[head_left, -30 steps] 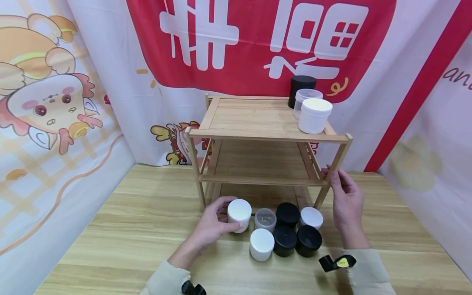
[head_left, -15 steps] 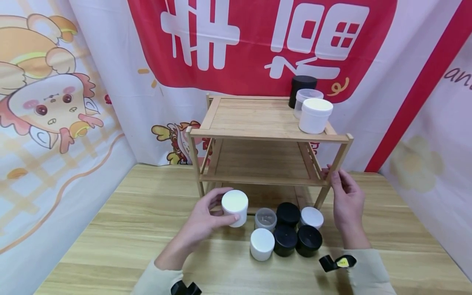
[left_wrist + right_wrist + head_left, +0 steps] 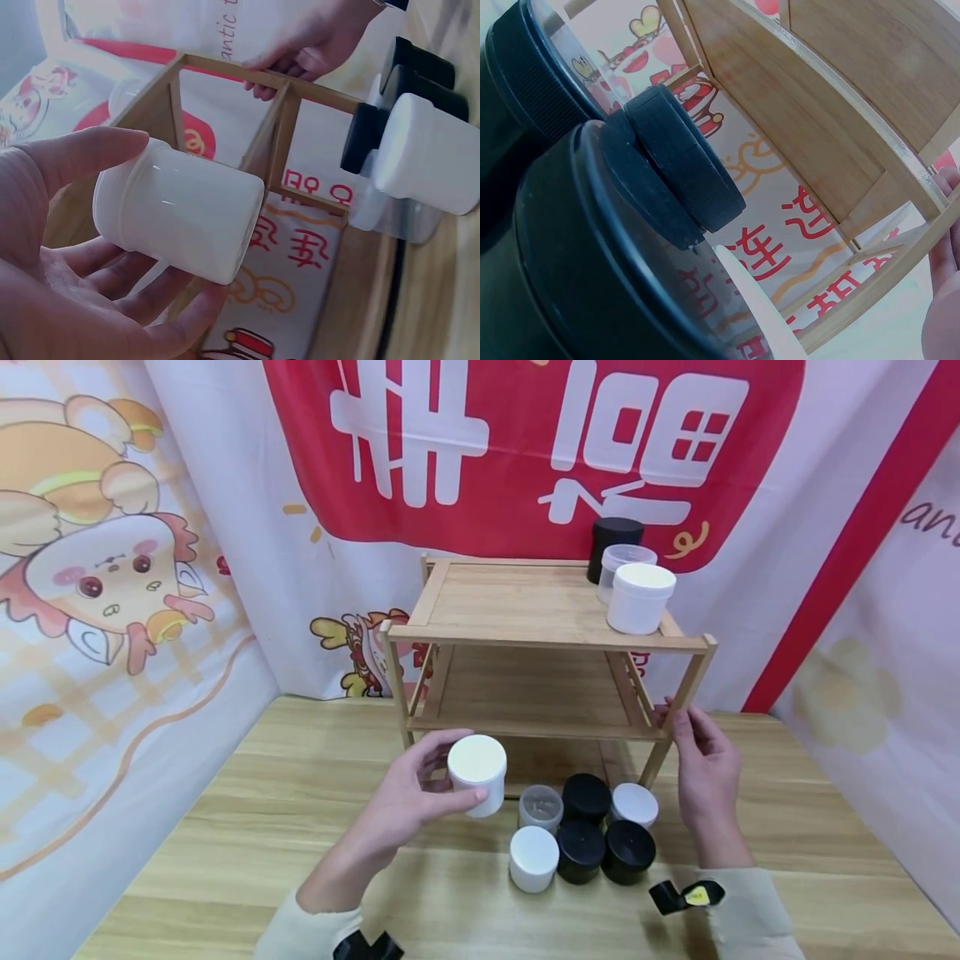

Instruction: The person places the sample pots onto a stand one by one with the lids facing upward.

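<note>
My left hand (image 3: 405,797) holds a white lidded jar (image 3: 478,774) between thumb and fingers, in front of the wooden shelf rack's left part. In the left wrist view the fingers lie beneath the jar (image 3: 199,214) and the thumb is at its lid. My right hand (image 3: 705,768) grips the front right post of the three-tier rack (image 3: 517,602) beside the middle shelf. At the right wrist view's edge only part of that hand (image 3: 943,307) shows. Between the hands stand a white jar (image 3: 533,858), a clear jar (image 3: 541,807) and several black jars (image 3: 628,852).
A white-lidded jar (image 3: 633,803) stands near the rack's front right leg. On the top shelf's right side are a white jar (image 3: 641,599), a clear jar (image 3: 611,578) and a black jar (image 3: 607,539). Printed cloth (image 3: 360,585) hangs behind the wooden table (image 3: 217,827).
My left hand has raised the white jar and carried it a little to the left, away from the clear jar. The right hand stays on the rack's post.
</note>
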{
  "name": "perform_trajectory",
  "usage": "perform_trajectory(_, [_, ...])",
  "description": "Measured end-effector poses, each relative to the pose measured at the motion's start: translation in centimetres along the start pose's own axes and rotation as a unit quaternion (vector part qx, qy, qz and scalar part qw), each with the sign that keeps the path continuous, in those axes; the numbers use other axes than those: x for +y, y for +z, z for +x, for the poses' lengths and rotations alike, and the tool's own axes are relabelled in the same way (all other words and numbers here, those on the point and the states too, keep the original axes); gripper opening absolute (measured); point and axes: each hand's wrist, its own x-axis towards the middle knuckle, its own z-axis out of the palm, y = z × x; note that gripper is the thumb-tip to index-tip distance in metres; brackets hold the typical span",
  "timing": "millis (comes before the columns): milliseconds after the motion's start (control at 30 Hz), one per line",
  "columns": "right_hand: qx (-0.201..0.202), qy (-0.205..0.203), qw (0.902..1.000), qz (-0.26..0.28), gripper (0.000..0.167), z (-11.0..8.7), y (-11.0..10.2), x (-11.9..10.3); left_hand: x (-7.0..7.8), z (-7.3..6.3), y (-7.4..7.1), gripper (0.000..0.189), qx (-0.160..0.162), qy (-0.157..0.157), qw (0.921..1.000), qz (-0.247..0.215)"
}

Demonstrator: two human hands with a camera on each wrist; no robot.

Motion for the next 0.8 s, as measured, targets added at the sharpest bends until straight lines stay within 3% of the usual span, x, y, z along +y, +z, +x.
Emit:
perform_trajectory(233, [0.002,-0.005,0.9999,0.014,0.040,0.1,0.1,0.2,2.7,0.0,-0.7,0.068,-0.019,0.024,0.9990,0.031])
perform_trajectory(500, [0.000,-0.003,0.9998,0.022,0.040,0.0,0.0,0.1,6.4,0.2,-1.7,0.065,-0.049,0.022,0.9976,0.044])
perform_trajectory(800, [0.001,-0.002,0.9998,0.021,0.040,0.0,0.0,0.2,9.8,0.3,-2.6,0.063,-0.060,0.033,0.9946,0.078])
